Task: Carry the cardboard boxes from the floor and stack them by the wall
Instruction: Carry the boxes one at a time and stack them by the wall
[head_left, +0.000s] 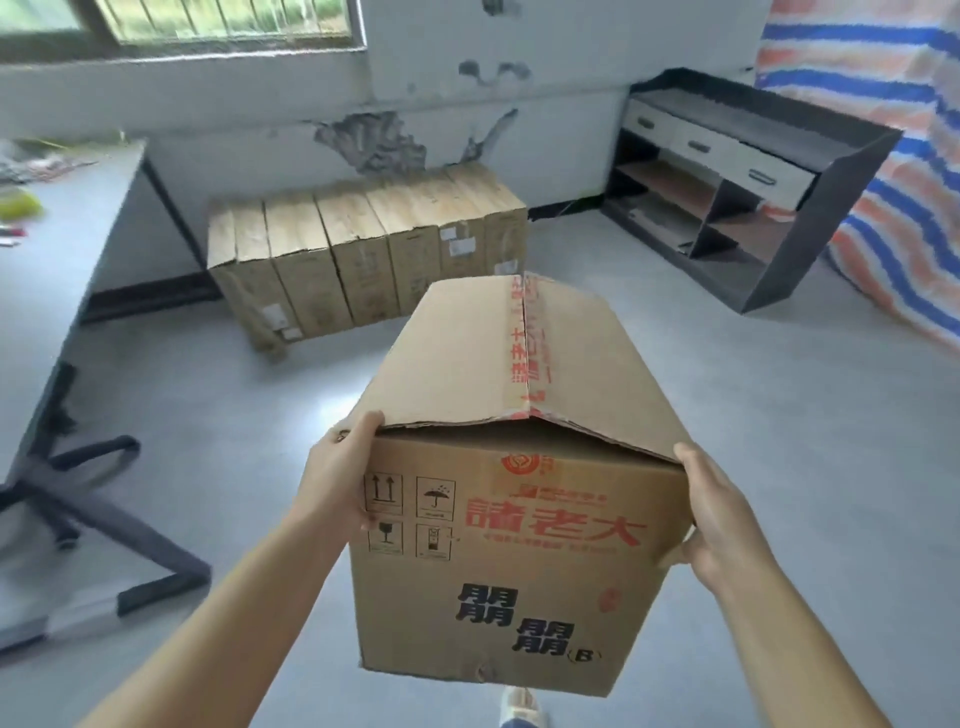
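Hands, two of them, carry one cardboard box (511, 525) off the floor (727, 395): the left hand (343, 480) and the right hand (719, 519) each clamp a side, fingers curled round its upper edges. Beyond the box, seven or so flat cartons (363, 249) stand in one row against the wall (249, 135), with one dark shelf unit (748, 182) to their right.

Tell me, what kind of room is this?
Probably a worn office or storeroom: a grey desk with an office chair base, an empty drawer cabinet, and cardboard boxes lined up by a cracked wall.
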